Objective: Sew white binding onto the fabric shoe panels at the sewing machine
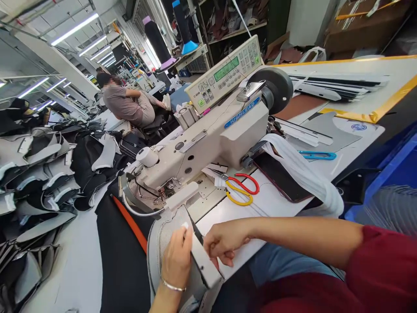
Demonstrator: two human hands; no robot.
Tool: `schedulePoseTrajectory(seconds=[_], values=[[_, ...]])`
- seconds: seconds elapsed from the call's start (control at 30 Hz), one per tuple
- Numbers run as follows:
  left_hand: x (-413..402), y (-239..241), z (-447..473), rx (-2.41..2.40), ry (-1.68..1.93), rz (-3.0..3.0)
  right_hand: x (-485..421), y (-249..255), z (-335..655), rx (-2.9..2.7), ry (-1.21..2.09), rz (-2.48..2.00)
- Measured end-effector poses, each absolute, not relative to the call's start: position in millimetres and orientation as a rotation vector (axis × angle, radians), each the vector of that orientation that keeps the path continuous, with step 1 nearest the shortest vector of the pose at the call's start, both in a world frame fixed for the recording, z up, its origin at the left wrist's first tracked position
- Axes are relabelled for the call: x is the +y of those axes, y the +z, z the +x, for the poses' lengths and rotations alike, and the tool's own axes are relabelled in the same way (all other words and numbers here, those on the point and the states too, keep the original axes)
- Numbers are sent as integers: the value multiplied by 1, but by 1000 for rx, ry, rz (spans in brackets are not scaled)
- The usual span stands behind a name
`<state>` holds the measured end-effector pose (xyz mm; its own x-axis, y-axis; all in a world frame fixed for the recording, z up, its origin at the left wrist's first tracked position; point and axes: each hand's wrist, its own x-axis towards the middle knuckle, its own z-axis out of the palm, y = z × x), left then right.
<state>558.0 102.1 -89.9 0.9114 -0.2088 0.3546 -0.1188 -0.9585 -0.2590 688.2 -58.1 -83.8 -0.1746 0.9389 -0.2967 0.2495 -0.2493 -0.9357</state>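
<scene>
A grey curved fabric piece (pixel 167 216) with a stiff white strip (pixel 204 261) along its edge lies at the front of the sewing machine (pixel 211 130). My left hand (pixel 177 256) is closed over its upper side, thumb and fingers pressed on the material near the strip. On the strip's other side is my right hand (pixel 224 241), its fingers curled in against the edge; what lies under the fingertips is partly hidden. The far end of the piece reaches under the white guard (pixel 181 195) by the needle area.
Scissors (pixel 241 187) with red and yellow handles lie by the machine bed, beside a dark phone (pixel 283 176) and a white fabric band (pixel 299 171). Stacked grey and black pieces (pixel 39 174) fill the left. A blue bin (pixel 391 161) stands right. A person (pixel 125 102) sits beyond.
</scene>
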Motion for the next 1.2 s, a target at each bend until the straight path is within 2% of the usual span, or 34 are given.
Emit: schedulePoseTrajectory(seconds=[0.03,0.17,0.23,0.3,0.4,0.57,0.9,1.2], values=[[107,-89,556,265,-599,-2859,-51,-88,686,-1513,1265,-1577],[128,-83,554,171,-588,-2977,-25,-113,677,-1778,73,-2013],[136,-87,560,98,-494,-3043,-15,-128,673,-1926,-175,-1933],[139,-97,569,17,-424,-3053,-8,-140,670,-2051,-216,-1856],[135,-118,581,-21,-465,-2949,-5,-149,672,-2146,-103,-1838],[129,-140,589,102,-544,-2812,-7,-152,680,-2178,0,-1804],[135,-142,591,183,-543,-2786,-4,-159,681,-2226,21,-1735],[142,-148,588,197,-468,-2769,-10,-144,679,-2184,-15,-1771]])
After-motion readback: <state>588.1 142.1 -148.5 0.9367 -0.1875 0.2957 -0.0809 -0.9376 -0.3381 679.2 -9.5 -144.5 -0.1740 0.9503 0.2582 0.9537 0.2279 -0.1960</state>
